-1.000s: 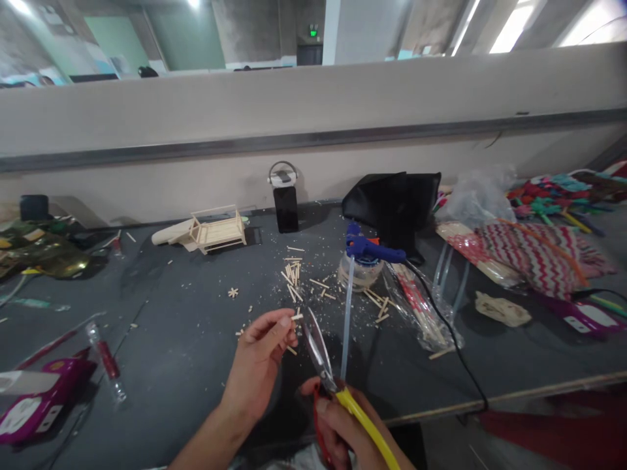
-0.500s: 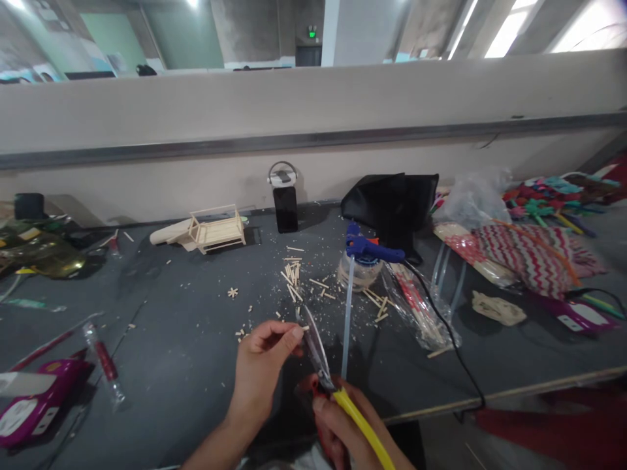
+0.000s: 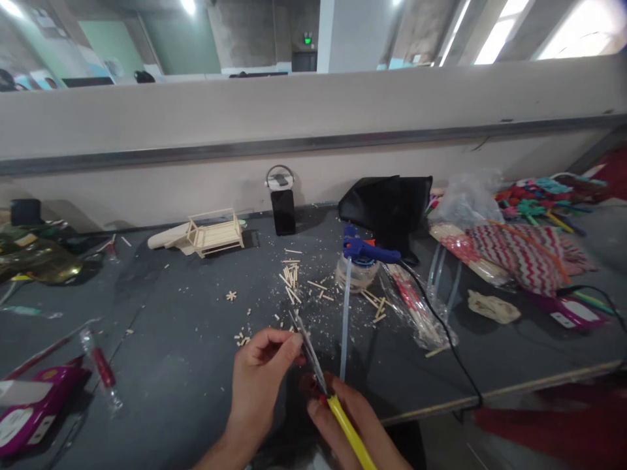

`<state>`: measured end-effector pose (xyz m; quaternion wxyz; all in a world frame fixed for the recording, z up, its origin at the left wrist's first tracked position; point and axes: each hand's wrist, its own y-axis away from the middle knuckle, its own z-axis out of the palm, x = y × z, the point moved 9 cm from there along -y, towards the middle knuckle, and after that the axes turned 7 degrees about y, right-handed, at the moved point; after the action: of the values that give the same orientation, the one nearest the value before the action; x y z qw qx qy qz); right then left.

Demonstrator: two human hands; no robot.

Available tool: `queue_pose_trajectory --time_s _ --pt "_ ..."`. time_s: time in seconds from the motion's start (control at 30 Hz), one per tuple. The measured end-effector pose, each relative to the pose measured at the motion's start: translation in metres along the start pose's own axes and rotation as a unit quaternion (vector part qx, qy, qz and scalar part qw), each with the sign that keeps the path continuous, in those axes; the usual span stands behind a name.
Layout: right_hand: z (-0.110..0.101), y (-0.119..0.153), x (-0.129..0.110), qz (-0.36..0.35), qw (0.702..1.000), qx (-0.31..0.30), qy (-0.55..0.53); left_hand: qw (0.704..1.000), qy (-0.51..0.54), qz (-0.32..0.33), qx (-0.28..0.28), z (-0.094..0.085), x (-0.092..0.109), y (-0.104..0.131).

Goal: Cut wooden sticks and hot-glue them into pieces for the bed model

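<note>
Right now, lower centre: right hand (image 3: 362,418) clamps the yellow-handled scissors (image 3: 339,411) | blades slant up-left, just beside left hand's (image 3: 259,373) fingertips | left thumb and forefinger pinch together, contents hidden

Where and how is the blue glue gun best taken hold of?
Likely by the handle of the blue glue gun, coming from the right: it juts that way past the jar beneath, while the glue stick extends from the other end.

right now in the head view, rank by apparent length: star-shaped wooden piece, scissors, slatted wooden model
1. Scissors, nearest the camera
2. Slatted wooden model
3. Star-shaped wooden piece
</note>
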<state>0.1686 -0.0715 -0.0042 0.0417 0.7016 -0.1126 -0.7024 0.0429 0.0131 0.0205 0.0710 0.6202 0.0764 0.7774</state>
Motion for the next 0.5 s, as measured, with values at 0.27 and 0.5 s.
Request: queue_pose_trajectory --time_s 0.27,0.5 --pt "0.009 -0.011 -0.005 -0.064 0.990 -0.035 0.119 0.998 0.053 -0.005 -0.020 0.002 0.000 0.008" --pt "0.009 -0.013 0.000 -0.070 0.984 -0.029 0.162 0.998 0.057 0.003 -0.025 0.002 0.005 0.010"
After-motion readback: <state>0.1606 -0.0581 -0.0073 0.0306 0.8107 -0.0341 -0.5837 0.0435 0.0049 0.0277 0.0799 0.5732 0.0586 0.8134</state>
